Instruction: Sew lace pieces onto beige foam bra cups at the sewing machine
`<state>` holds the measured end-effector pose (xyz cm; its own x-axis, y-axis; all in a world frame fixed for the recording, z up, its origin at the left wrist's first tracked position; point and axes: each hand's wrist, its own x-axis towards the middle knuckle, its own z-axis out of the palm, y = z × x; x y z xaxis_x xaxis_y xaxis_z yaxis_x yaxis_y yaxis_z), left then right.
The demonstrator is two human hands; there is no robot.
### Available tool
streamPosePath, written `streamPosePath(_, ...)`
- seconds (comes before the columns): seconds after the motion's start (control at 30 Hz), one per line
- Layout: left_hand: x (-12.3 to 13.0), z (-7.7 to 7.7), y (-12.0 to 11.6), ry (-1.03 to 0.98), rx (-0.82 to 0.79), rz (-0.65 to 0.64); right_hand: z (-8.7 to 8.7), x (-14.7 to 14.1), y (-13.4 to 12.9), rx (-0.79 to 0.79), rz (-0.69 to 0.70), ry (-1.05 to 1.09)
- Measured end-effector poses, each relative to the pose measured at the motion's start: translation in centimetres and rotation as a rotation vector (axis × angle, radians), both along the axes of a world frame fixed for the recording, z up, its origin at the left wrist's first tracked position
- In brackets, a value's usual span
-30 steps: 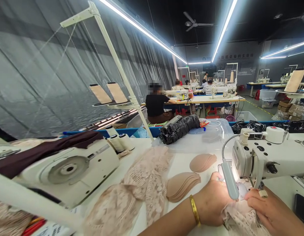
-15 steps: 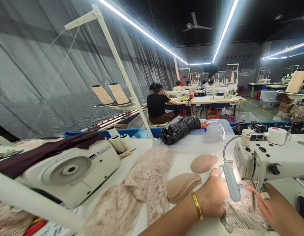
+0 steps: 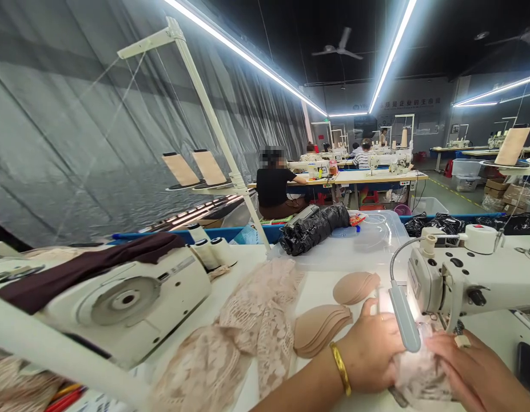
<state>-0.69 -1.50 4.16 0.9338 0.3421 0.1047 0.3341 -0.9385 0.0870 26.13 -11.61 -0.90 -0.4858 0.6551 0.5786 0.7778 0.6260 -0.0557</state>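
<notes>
Beige lace fabric (image 3: 423, 375) lies bunched beneath the head of the white sewing machine (image 3: 462, 272). My left hand (image 3: 374, 349), with a gold bangle at the wrist, presses and grips its left side; the lamp hides some fingertips. On the right side my right hand (image 3: 474, 360) has its fingers stretched over the lace, with the thumb lower down at its edge. A grey gooseneck lamp (image 3: 404, 317) lights the spot and covers part of the work. The needle cannot be made out. Beige oval pads (image 3: 322, 329) lie in stacks left of my left hand.
More beige lace (image 3: 256, 309) spreads across the table to the left. A second machine (image 3: 131, 303) stands there beside a thread stand (image 3: 204, 103). Behind are a clear plastic lid (image 3: 376, 229) and a black plastic-wrapped bundle (image 3: 314, 229). A co-worker (image 3: 273, 189) sits further off.
The lace has shifted and bunched differently under the machine. My right hand's fingers have flattened over it, and a dark pointed thing near them no longer shows. My left hand has moved slightly.
</notes>
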Motion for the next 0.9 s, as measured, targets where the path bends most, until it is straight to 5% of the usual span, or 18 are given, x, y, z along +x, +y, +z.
streamPosePath(0.13,0.7,0.2,-1.5,0.013,-0.048,0.199,0.4,-2.3,0.4,-0.091,0.036,-0.104)
streamPosePath(0.27,1.3,0.9,-2.7,0.038,-0.095,0.221,-1.2,-2.3,1.0,-0.210,-0.087,-0.234)
streamPosePath(0.47,0.1,1.8,-2.5,0.121,-0.166,0.162,-1.9,-0.1,0.1,-0.118,-0.241,-0.023)
streamPosePath(0.67,0.5,0.3,-1.9,-0.020,-0.095,0.112,0.7,-1.9,-0.2,-0.407,-0.010,-0.039)
streamPosePath(0.9,-0.8,1.8,-0.7,0.108,-0.270,-0.070,-0.8,1.3,0.2,-0.251,-0.101,-0.006)
